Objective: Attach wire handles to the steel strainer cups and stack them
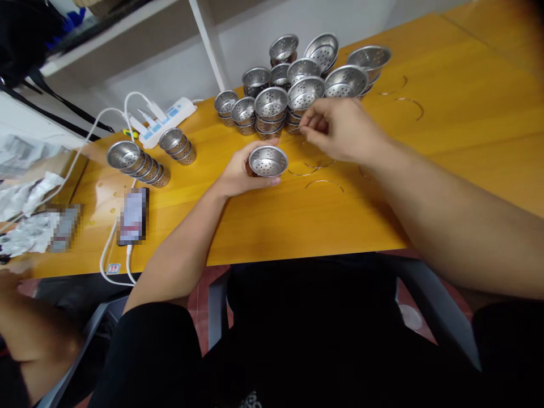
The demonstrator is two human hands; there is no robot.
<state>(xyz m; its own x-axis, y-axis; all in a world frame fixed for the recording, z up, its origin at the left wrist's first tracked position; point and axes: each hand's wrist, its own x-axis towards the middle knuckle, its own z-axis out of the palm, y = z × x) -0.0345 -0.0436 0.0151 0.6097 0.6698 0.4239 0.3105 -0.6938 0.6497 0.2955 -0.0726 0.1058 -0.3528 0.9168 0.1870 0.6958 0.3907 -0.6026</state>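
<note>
My left hand point(238, 171) is wrapped round a small perforated metal cup point(268, 163), its open mouth facing up, just above or on the wooden table. To the right, my right hand point(340, 129) is raised with thumb and forefinger pinched together. A thin wire seems to stick out of that pinch, against the stacked cups behind. Several thin curved wires point(325, 181) lie on the table below my right hand and beside the held cup. Stacks of similar perforated cups point(271, 107) stand just beyond both hands.
Two leaning cup stacks point(140, 164) are at the left, near a white power strip point(168, 122) with plugged-in cables. A phone point(134, 216) lies on the table point(263, 232). More curved wires point(410, 102) are at the right. Another person's arm point(38, 334) shows at lower left.
</note>
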